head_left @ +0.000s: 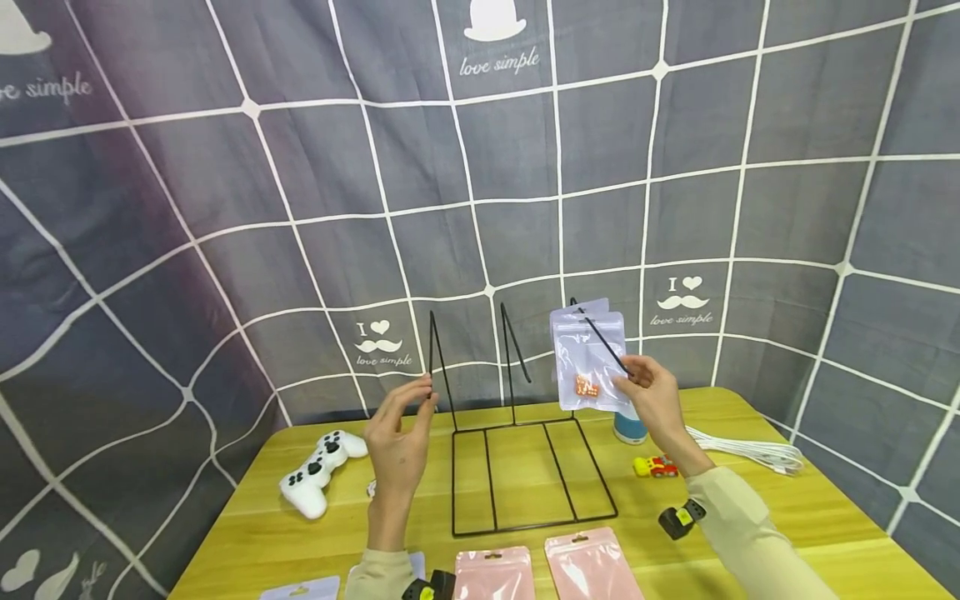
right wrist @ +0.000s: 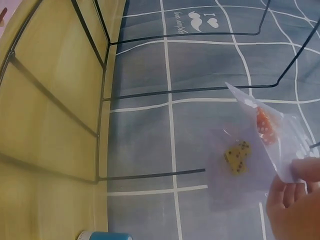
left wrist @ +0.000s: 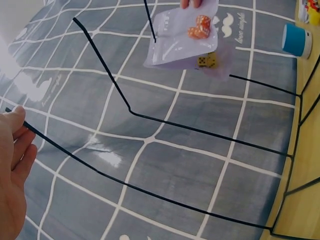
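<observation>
A black wire display rack (head_left: 534,527) stands on the table, with three long prongs reaching toward me. My left hand (head_left: 401,433) pinches the tip of the left prong between thumb and fingers; the left wrist view shows that hand (left wrist: 15,175) at the wire's end. My right hand (head_left: 654,400) pinches the lower right edge of a clear zip pouch (head_left: 588,354) holding orange dice (head_left: 587,386). This pouch is on the right prong. Behind it hangs a second pouch (right wrist: 235,192) with yellow dice (right wrist: 237,157). The middle prong (head_left: 516,342) carries nothing.
A white game controller (head_left: 318,473) lies left of the rack. On the right are a blue-and-white container (head_left: 630,428), a small red and yellow toy (head_left: 656,467) and a white cable (head_left: 750,450). Pink pouches (head_left: 495,575) and pale pouches (head_left: 303,590) lie along the front.
</observation>
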A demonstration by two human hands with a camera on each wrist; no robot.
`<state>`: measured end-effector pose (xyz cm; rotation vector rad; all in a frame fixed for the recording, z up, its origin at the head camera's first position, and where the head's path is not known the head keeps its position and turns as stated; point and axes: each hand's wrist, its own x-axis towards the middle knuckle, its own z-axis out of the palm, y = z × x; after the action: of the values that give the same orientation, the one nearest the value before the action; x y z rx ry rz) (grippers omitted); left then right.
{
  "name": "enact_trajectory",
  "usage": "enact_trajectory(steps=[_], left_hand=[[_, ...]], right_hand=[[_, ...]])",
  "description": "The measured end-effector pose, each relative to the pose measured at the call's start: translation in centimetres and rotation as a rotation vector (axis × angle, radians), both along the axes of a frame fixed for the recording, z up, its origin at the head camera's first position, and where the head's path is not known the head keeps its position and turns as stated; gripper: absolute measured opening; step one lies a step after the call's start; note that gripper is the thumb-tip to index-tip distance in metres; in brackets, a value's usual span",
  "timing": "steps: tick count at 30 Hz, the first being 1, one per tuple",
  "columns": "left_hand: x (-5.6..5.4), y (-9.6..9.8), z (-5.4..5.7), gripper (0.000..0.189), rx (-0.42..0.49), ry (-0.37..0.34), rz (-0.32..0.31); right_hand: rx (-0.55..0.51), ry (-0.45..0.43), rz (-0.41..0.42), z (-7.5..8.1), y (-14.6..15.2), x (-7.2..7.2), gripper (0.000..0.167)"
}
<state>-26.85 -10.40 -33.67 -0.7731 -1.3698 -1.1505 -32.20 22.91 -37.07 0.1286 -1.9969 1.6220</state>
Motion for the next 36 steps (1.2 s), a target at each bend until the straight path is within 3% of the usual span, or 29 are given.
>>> enact_trajectory(steps=[10,18,25,31,36], left_hand=[[0.1,0.2,0.0,0.03,-0.005,-0.001,-0.02],[0.2,0.4,0.2,0.03,-0.009,0.001,-0.029],[0.0,0.3,0.1,0.03,-0.012,0.011,-0.012],[-0.3,0.0,-0.3,0.032,-0.004,0.006,0.004],[-0.9,-0.3,-0.8,0.032,-0.005,0.002,0.018]], right_hand=[[-0.04,0.028,-0.025,0.2,-0.8,-1.4,0.032],[-0.029,-0.001,-0.034,0.3,-0.7,-1.6,0.034],[-0.062,0.06,-0.019,-0.4,-0.7,-1.5,0.029],[-0.055,-0.032,-0.017,-0.4,-0.8,-1.3,0.027],[-0.079,-0.036,-0.035,-0.5,-0.7,-0.6,0.024]])
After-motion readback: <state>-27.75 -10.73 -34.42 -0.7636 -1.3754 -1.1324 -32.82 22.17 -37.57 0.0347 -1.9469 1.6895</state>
